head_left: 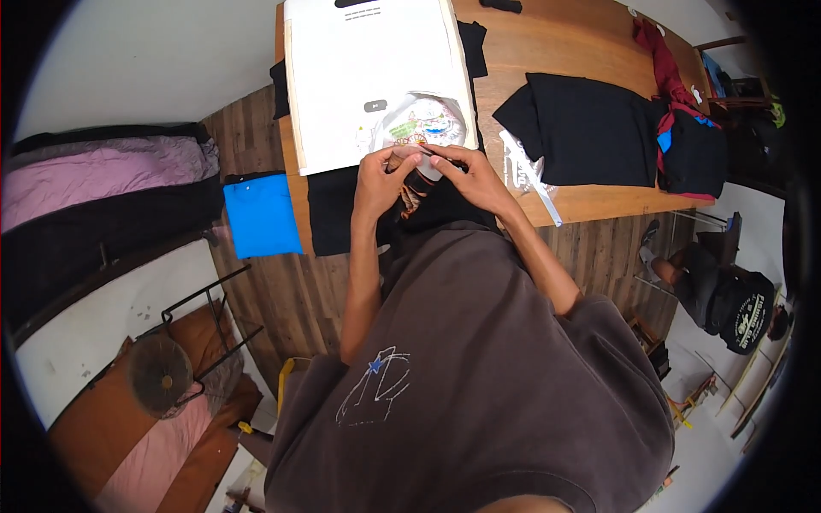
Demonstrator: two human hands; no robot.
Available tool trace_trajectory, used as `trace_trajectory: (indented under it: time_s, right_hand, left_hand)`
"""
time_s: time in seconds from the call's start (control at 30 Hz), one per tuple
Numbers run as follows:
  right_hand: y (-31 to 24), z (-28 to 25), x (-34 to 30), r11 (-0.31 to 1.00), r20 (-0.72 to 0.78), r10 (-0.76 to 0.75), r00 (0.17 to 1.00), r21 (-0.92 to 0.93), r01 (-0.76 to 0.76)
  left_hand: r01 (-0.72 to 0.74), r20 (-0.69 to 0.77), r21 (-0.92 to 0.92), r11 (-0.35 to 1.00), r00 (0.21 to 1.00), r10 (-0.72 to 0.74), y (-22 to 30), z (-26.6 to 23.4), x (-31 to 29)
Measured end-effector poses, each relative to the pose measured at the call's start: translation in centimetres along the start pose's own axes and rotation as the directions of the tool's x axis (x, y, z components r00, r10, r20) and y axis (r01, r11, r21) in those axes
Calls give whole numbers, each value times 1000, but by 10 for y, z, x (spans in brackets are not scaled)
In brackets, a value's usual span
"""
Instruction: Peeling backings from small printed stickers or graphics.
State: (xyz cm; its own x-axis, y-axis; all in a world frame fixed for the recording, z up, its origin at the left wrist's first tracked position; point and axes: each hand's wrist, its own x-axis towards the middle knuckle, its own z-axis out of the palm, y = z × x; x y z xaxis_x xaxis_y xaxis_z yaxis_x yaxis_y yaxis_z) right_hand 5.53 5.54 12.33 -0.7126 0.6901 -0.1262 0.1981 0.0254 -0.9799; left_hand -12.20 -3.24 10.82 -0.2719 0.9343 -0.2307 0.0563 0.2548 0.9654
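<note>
At the lower edge of the white board [342, 85], the left hand [381, 178] and right hand [475, 178] grip a dark patterned piece [416, 191] between thumbs and fingers; black cloth [335, 209] lies behind it; a printed sheet [440, 125] lies just beyond.

Wooden tabletop [564, 43] here, and just beyond the hands [376, 184] a white board [342, 85] sits over black cloth [329, 205]; off to their right, a clear plastic packet [519, 169], black garment [599, 128], then maroon cloth [657, 58]!
</note>
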Motion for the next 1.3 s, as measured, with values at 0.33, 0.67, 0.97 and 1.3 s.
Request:
trace_trajectory:
  time_s: [0.33, 0.67, 0.97, 1.3]
  right_hand:
    - [0, 5, -3, 997, -62, -12, 998, 75, 16]
    - [-2, 5, -3, 998, -92, -28, 995, 47, 32]
    - [5, 7, -3, 999, -97, 9, 995, 37, -5]
    - [4, 11, -2, 998, -119, -19, 993, 56, 25]
  left_hand:
    - [-42, -36, -157, 987, 999, 37, 6, 0, 0]
    - [-13, -68, -98, 995, 998, 6, 15, 5, -9]
    - [-52, -114, -91, 994, 993, 41, 9, 8, -11]
    - [-43, -133, -50, 998, 990, 36, 8, 11, -12]
